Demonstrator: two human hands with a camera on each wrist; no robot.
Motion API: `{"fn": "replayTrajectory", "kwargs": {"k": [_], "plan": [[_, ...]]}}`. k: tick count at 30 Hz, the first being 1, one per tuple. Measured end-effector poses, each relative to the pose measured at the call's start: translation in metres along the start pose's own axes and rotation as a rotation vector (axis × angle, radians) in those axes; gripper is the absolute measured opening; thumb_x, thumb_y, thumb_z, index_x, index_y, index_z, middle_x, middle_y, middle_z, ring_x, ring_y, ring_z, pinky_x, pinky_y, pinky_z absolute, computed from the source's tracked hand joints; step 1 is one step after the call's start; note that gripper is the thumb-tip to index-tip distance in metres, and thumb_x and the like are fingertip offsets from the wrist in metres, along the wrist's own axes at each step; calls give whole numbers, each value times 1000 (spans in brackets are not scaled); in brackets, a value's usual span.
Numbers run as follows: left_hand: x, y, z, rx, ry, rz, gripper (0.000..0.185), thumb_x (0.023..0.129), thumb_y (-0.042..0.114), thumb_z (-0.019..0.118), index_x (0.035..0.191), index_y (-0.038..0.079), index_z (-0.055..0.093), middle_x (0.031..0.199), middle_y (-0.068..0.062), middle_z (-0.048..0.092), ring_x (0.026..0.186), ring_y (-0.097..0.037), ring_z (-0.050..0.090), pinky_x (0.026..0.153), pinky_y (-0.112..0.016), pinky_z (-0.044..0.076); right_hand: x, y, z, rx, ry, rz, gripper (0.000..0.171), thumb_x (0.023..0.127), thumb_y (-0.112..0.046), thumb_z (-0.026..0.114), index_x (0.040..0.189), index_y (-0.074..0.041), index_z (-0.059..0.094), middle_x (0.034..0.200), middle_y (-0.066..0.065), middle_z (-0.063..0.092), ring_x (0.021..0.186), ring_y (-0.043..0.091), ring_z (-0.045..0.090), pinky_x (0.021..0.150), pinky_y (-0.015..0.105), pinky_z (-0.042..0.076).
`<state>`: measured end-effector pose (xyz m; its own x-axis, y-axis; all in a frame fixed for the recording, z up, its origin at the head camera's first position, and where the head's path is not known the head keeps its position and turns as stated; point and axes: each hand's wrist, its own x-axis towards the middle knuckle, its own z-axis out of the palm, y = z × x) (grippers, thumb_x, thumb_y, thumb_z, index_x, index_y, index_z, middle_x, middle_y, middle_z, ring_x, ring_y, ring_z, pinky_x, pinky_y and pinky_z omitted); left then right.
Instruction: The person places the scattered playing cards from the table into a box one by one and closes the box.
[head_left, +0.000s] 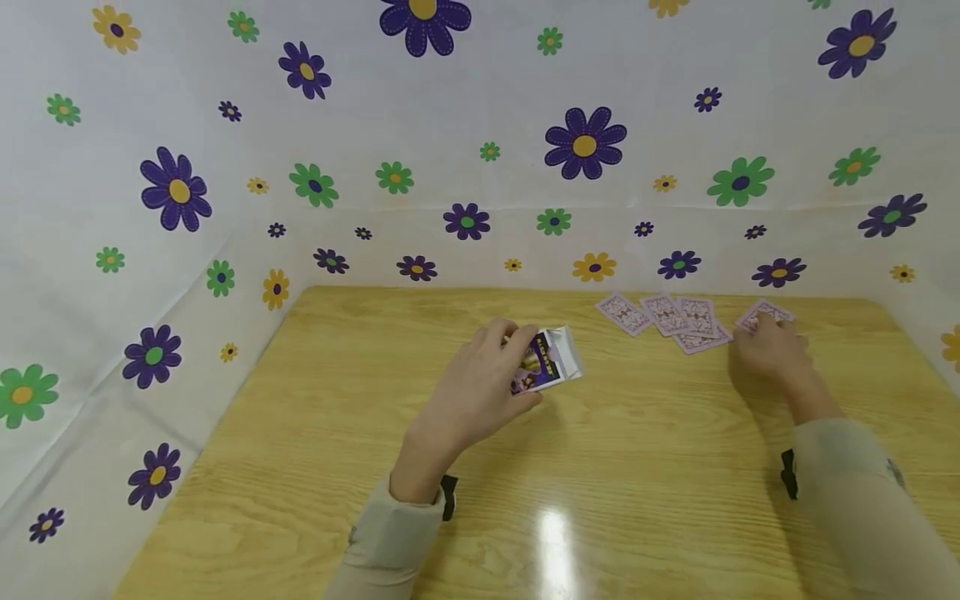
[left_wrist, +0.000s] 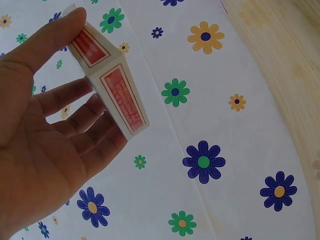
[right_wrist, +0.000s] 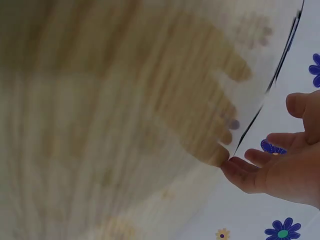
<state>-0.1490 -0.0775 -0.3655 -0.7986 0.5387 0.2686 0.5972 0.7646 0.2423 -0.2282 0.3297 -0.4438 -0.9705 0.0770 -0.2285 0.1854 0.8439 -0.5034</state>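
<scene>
In the head view my left hand [head_left: 480, 383] holds a small card box [head_left: 536, 362] above the table's middle, thumb on one side and fingers on the other. The box has a purple printed face and a white flap standing out at its right end. Its red-and-white ends and sides [left_wrist: 122, 97] show in the left wrist view. Far to the right, my right hand [head_left: 772, 354] is at the near side of a face-down playing card [head_left: 765, 314], fingers touching it. From the right wrist, the fingers [right_wrist: 245, 175] look loosely extended, fingertips low at the tabletop, thumb apart.
Left of that card, several pink-patterned cards lie face down: a single card [head_left: 624, 314] and an overlapping group [head_left: 693, 321]. They are near the back edge of the wooden table [head_left: 337, 400]. A white flowered cloth [head_left: 480, 183] stands behind and along the sides.
</scene>
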Motion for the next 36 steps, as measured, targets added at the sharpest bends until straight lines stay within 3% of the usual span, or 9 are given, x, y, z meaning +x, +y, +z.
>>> {"fn": "replayTrajectory", "kwargs": {"k": [6,10,12,14,16,19,24,28,36], "plan": [[-3,-1,-1,3,11,9,75,82,32,83,143,8,45,130,-16,52,110,-26,55,93,-37,50,4,3,-5,-111,-105,-29,73,105,-39,16,143,24,17,143,52,10,125,78,3,99,82,13],[-2,1,-3,-6,19,16,76,81,31,83,143,7,45,128,-16,52,106,-26,56,89,-36,51,4,5,-7,-207,-128,-67,73,105,-35,14,134,29,30,137,53,24,126,73,16,103,79,13],[-1,2,-4,-13,23,18,76,81,30,84,142,6,45,128,-17,52,104,-26,56,88,-36,51,3,7,-8,-230,-124,-73,71,105,-34,15,132,28,36,133,52,31,123,69,31,104,75,21],[-1,3,-4,-20,27,20,75,81,29,84,142,6,46,127,-17,53,104,-26,56,88,-36,51,1,7,-9,-223,-110,-53,69,106,-34,19,128,27,41,125,50,43,108,60,49,95,67,38],[-1,3,-5,-26,30,24,75,81,28,84,142,6,46,127,-17,53,104,-26,56,88,-37,51,-2,7,-10,-206,-82,-28,65,106,-34,24,120,25,48,107,42,53,86,45,55,76,52,47],[-2,3,-5,-22,28,21,74,81,29,83,141,7,46,127,-16,53,105,-26,56,88,-37,51,-6,7,-9,-183,-23,-7,53,103,-32,35,98,16,57,84,24,54,68,28,48,57,36,39],[-4,2,-5,-22,25,4,74,81,30,84,141,7,47,126,-16,53,105,-26,56,90,-38,50,-8,8,-6,-168,57,34,37,98,-30,48,75,0,53,69,11,49,62,22,46,53,31,37],[-5,2,-5,-22,36,12,74,80,29,85,141,7,48,126,-16,54,104,-26,56,89,-37,50,-8,11,-5,-176,86,56,37,95,-27,56,77,4,56,72,15,53,64,24,49,55,33,39],[-5,2,-6,-5,45,25,75,79,29,85,141,7,48,125,-15,53,102,-25,56,87,-35,51,-10,18,-7,-125,77,60,43,93,-22,60,115,16,58,111,35,58,89,40,54,71,51,46]]}}
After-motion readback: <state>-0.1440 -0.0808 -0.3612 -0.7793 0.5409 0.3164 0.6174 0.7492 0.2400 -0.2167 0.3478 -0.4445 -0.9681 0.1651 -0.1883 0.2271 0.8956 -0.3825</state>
